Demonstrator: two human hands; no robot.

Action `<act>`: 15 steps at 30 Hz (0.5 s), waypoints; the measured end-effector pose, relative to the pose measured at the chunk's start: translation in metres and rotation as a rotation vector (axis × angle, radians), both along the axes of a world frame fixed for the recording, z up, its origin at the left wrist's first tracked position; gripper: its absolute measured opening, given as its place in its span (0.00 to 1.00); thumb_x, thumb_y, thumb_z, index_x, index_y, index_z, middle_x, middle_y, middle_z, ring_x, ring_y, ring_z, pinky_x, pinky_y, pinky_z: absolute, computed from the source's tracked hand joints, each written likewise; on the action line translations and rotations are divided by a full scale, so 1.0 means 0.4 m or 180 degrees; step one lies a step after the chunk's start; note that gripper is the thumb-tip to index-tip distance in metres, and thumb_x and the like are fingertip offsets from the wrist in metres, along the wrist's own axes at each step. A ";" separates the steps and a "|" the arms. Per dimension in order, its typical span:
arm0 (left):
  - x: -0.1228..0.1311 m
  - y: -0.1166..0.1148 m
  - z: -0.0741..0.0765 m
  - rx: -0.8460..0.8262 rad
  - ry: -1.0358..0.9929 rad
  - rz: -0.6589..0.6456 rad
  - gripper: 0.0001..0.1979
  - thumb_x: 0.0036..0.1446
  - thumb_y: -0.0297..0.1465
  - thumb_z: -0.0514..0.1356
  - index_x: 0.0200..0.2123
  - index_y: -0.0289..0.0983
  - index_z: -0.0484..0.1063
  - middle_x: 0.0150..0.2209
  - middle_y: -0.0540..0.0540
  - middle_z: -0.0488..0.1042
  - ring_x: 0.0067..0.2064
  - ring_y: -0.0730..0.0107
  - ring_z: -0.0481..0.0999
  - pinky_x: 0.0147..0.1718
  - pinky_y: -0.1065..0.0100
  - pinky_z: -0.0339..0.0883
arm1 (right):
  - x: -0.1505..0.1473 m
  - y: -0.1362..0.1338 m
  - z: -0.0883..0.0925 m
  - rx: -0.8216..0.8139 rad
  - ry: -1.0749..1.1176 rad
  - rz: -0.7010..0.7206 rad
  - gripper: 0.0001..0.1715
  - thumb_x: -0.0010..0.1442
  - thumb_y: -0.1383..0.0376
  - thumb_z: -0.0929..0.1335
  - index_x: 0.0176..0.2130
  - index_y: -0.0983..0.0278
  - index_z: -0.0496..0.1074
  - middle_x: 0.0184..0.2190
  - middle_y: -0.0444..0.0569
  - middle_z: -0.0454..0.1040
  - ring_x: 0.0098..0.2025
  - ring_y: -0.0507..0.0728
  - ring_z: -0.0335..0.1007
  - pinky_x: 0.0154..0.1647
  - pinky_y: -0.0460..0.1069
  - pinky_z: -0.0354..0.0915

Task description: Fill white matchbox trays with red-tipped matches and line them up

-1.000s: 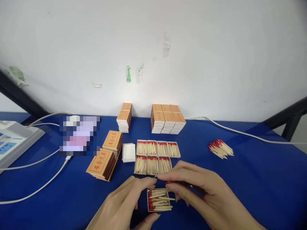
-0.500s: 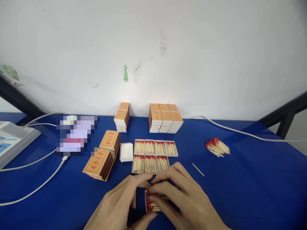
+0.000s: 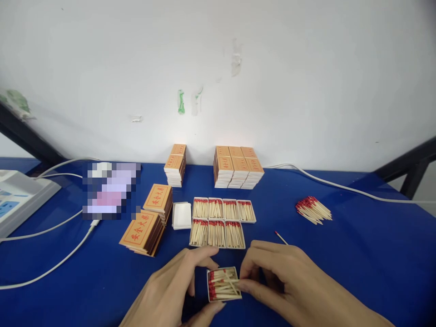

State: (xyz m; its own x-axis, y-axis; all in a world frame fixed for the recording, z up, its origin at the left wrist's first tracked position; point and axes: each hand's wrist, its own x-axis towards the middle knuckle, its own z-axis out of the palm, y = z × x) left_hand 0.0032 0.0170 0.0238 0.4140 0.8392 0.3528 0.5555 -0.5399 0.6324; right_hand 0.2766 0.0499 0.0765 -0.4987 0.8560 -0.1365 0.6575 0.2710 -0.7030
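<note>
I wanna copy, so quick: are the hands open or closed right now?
Left hand: closed on the box, between finger and thumb.
Right hand: closed, seemingly pinching a match.

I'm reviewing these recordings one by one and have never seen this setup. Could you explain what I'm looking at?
There's no machine: these are a person's bare hands, seen by a camera worn on their head, facing forward and down. The left hand steadies a small open tray of matches between thumb and finger. The right hand has its fingertips at the match ends; whether it grips one is unclear. On the blue table lie seven match-filled trays, a loose match pile, a single match and stacked printed boxes.
</note>
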 end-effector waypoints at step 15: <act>0.003 0.002 0.021 0.0105 -0.0084 -0.0195 0.24 0.66 0.28 0.76 0.60 0.49 0.74 0.37 0.57 0.81 0.28 0.73 0.77 0.24 0.76 0.73 | -0.030 -0.008 -0.018 0.0406 0.0287 0.0189 0.10 0.68 0.73 0.78 0.40 0.57 0.84 0.36 0.41 0.81 0.30 0.49 0.73 0.31 0.44 0.67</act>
State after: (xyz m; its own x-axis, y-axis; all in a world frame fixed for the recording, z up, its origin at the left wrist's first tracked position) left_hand 0.0043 0.0178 0.0322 0.4544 0.8003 0.3912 0.5042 -0.5932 0.6277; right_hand 0.2647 0.0469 0.0693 -0.5543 0.8321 0.0189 0.5736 0.3983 -0.7158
